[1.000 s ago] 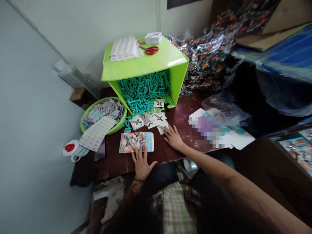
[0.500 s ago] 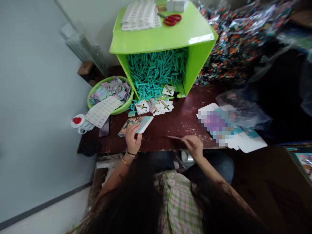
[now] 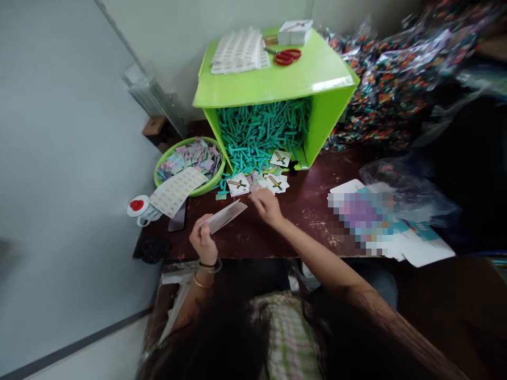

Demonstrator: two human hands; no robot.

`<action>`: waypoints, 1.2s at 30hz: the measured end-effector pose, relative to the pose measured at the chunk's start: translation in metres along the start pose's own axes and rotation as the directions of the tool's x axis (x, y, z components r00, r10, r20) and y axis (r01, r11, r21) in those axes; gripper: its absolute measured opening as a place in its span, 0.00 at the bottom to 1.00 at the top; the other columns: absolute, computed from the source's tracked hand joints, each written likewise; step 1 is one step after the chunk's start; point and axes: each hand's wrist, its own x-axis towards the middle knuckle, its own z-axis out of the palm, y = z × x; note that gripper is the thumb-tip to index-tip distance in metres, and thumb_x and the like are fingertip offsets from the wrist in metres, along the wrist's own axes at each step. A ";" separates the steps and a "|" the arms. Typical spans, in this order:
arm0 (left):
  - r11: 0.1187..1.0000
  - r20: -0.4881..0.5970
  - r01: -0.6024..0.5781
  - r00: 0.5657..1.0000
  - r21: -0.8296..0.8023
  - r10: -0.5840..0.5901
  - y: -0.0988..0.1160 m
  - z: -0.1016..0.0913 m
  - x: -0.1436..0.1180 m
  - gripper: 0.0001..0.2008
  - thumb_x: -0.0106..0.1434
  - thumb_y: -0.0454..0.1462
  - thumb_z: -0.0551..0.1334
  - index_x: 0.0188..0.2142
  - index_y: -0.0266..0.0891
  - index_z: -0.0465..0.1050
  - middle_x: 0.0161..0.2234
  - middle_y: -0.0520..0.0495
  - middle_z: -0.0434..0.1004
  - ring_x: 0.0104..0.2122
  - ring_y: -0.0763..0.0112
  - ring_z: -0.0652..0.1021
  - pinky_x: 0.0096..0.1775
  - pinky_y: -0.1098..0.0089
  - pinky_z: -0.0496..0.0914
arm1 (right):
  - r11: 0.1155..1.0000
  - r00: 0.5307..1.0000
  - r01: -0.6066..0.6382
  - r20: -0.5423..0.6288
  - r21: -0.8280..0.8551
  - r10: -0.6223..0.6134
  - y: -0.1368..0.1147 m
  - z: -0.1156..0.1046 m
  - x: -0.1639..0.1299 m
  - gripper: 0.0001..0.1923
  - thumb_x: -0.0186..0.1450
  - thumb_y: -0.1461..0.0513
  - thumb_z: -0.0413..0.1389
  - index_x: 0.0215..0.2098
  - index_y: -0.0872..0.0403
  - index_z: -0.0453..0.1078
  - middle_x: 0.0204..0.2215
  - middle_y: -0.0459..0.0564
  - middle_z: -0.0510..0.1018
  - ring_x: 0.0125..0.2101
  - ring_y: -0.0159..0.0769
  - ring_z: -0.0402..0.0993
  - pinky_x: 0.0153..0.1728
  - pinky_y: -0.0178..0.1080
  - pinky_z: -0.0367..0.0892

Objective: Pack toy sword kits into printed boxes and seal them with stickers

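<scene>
Behind right hand point(image 3: 268, 207) (palm hidden), sword cards point(image 3: 273, 183) partly covered.

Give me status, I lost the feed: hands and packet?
Left hand shut on flat packet, lifted off table. Right hand open, reaching toward sword cards. Nothing between.
</scene>
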 end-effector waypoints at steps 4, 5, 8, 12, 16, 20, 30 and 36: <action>1.000 0.017 0.025 1.000 0.013 -0.025 -0.004 -0.002 0.010 0.17 0.68 0.44 0.56 0.35 0.36 0.79 0.35 0.43 0.82 0.37 0.61 0.80 0.42 0.65 0.73 | 0.893 0.910 -0.321 0.158 -0.315 0.383 0.053 0.023 0.023 0.17 0.72 0.60 0.57 0.57 0.56 0.77 0.62 0.64 0.74 0.65 0.59 0.63 0.65 0.63 0.56; 0.999 0.010 0.024 1.000 0.033 -0.024 -0.003 -0.001 0.012 0.17 0.68 0.44 0.56 0.34 0.37 0.79 0.34 0.44 0.82 0.36 0.62 0.80 0.41 0.65 0.73 | 0.900 0.907 -0.289 0.206 -0.325 0.366 0.060 0.027 0.027 0.16 0.72 0.60 0.58 0.55 0.55 0.78 0.61 0.62 0.76 0.65 0.59 0.63 0.66 0.64 0.52; 0.995 -0.025 0.036 0.999 0.088 -0.034 0.001 0.003 0.014 0.17 0.67 0.46 0.55 0.33 0.38 0.78 0.33 0.46 0.81 0.35 0.63 0.79 0.38 0.67 0.72 | 0.939 0.931 -0.231 0.222 -0.254 0.289 0.067 0.029 0.030 0.11 0.73 0.62 0.55 0.42 0.54 0.82 0.46 0.57 0.84 0.54 0.51 0.75 0.66 0.61 0.55; 0.992 -0.057 0.064 0.997 0.108 -0.058 0.003 0.002 0.017 0.18 0.67 0.46 0.55 0.34 0.38 0.79 0.33 0.45 0.81 0.34 0.64 0.79 0.38 0.67 0.71 | 0.945 0.960 -0.264 0.045 -0.195 0.278 0.042 0.007 0.023 0.18 0.76 0.63 0.48 0.41 0.53 0.81 0.43 0.56 0.85 0.48 0.47 0.78 0.62 0.58 0.60; 0.994 -0.055 0.075 0.996 0.084 -0.071 0.002 0.004 0.020 0.16 0.66 0.44 0.56 0.34 0.38 0.78 0.34 0.45 0.81 0.35 0.64 0.79 0.39 0.67 0.72 | 0.988 0.971 0.145 -0.184 -0.050 -0.151 -0.030 -0.011 0.012 0.11 0.75 0.59 0.54 0.46 0.43 0.80 0.46 0.44 0.84 0.52 0.41 0.76 0.67 0.52 0.57; 0.993 -0.092 0.096 0.992 0.072 -0.090 -0.001 0.007 0.023 0.14 0.64 0.43 0.56 0.33 0.37 0.76 0.32 0.47 0.80 0.33 0.65 0.77 0.39 0.67 0.72 | 0.929 0.920 0.352 -0.142 -0.115 -0.366 -0.075 -0.003 0.012 0.11 0.73 0.52 0.58 0.48 0.40 0.81 0.52 0.45 0.81 0.59 0.43 0.71 0.68 0.51 0.55; 0.998 -0.010 0.015 1.000 -0.059 -0.015 0.004 -0.001 -0.002 0.11 0.63 0.43 0.59 0.31 0.41 0.76 0.31 0.46 0.79 0.34 0.58 0.80 0.40 0.59 0.74 | 0.851 0.883 -0.447 0.013 -0.275 0.469 0.112 -0.017 0.024 0.20 0.73 0.62 0.51 0.59 0.55 0.76 0.59 0.63 0.75 0.56 0.55 0.66 0.54 0.54 0.65; 0.999 -0.009 0.049 0.999 -0.011 -0.049 0.012 0.002 0.006 0.12 0.63 0.43 0.59 0.30 0.41 0.77 0.30 0.46 0.81 0.33 0.59 0.80 0.38 0.61 0.74 | 0.823 0.875 -0.412 0.082 -0.390 0.477 0.153 -0.021 0.061 0.23 0.71 0.63 0.52 0.63 0.55 0.74 0.62 0.62 0.73 0.59 0.56 0.63 0.56 0.52 0.62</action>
